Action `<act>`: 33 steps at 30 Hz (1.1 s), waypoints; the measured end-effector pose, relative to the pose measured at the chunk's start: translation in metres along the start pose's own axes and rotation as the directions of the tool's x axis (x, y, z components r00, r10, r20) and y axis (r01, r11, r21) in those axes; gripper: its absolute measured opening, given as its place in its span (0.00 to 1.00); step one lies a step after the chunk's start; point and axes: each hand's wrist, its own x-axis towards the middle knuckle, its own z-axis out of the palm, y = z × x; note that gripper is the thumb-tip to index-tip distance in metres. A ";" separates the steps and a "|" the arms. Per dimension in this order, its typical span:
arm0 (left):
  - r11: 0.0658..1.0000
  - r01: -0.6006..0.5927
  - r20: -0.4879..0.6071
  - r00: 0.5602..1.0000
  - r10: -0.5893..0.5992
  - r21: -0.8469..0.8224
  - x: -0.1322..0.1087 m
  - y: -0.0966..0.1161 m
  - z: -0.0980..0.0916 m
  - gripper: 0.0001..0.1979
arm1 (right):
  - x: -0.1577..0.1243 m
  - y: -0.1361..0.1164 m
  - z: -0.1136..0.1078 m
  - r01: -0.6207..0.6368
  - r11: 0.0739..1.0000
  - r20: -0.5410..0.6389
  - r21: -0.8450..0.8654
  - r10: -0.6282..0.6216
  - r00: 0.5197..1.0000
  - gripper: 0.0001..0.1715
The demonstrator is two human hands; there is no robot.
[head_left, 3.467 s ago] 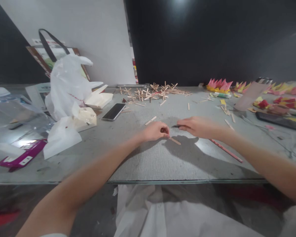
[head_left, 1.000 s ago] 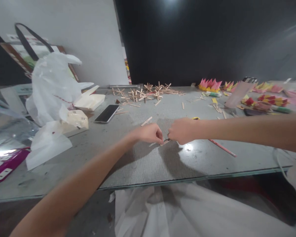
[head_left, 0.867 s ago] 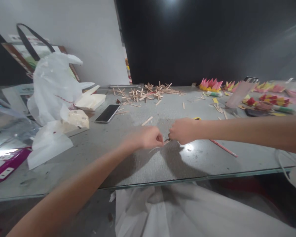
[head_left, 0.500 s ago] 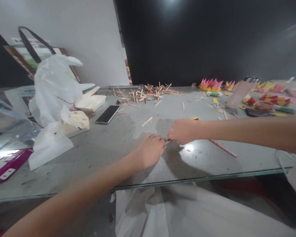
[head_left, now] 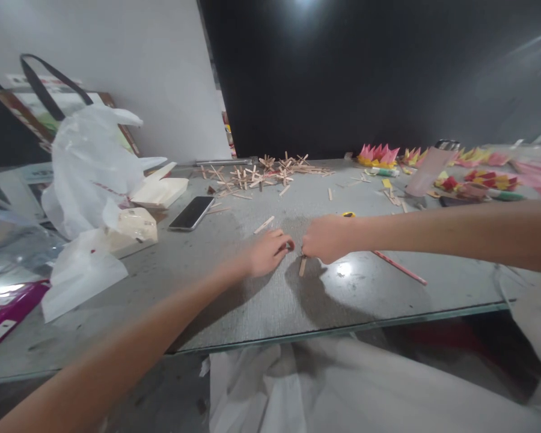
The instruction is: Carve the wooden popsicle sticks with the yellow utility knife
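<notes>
My right hand [head_left: 328, 239] is closed low over the table. A yellow-and-black end of what looks like a utility knife [head_left: 349, 214] sticks out behind it; the rest is hidden in the fist. Just below its fingertips lies a short wooden craft stick [head_left: 302, 266], its upper end at the fingers. To the left, my left hand [head_left: 269, 251] hovers with curled fingers, thumb and forefinger a little apart, and I see nothing between them. Another craft stick [head_left: 264, 225] lies beyond it. A red patterned pencil-like rod [head_left: 401, 268] rests under the right forearm.
A heap of craft sticks [head_left: 256, 175] lies at the back. Left are a phone [head_left: 192, 213], a white plastic bag [head_left: 88, 165] and a food box [head_left: 160, 191]. Pink-yellow paper flowers [head_left: 379, 156] and a bottle [head_left: 428, 171] stand back right. The table's glass edge [head_left: 270, 343] runs in front.
My left hand has lifted off the craft stick and drawn back to the left, its fingers curling. The stick by the right fingertips now shows more fully. The view has shifted slightly.
</notes>
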 end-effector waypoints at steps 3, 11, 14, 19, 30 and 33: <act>1.000 0.000 -0.027 1.000 0.000 -0.012 0.010 -0.005 0.003 0.16 | 0.000 -0.001 -0.006 -0.018 0.984 0.095 -0.176 0.035 0.995 0.11; 0.996 -0.064 0.060 0.996 0.061 0.056 0.012 -0.005 0.008 0.29 | 0.007 0.001 -0.018 0.015 0.983 0.124 -0.185 0.009 0.992 0.09; 0.983 -0.080 0.099 0.993 0.064 0.165 0.012 -0.004 0.009 0.30 | 0.008 0.000 -0.021 0.028 0.981 0.131 -0.190 -0.002 0.991 0.10; 0.932 -0.168 0.136 0.982 0.130 0.320 0.011 -0.001 0.008 0.26 | 0.006 -0.003 -0.024 0.022 0.983 0.123 -0.180 0.000 0.992 0.12; 0.883 -0.197 0.037 0.979 0.201 0.426 -0.003 -0.006 -0.005 0.25 | 0.008 -0.011 -0.024 -0.016 0.983 0.078 -0.180 0.031 0.996 0.09; 0.899 -0.208 0.003 0.975 0.224 0.386 -0.008 -0.007 -0.006 0.24 | 0.006 -0.012 -0.023 -0.055 0.988 0.039 -0.143 0.061 0.997 0.08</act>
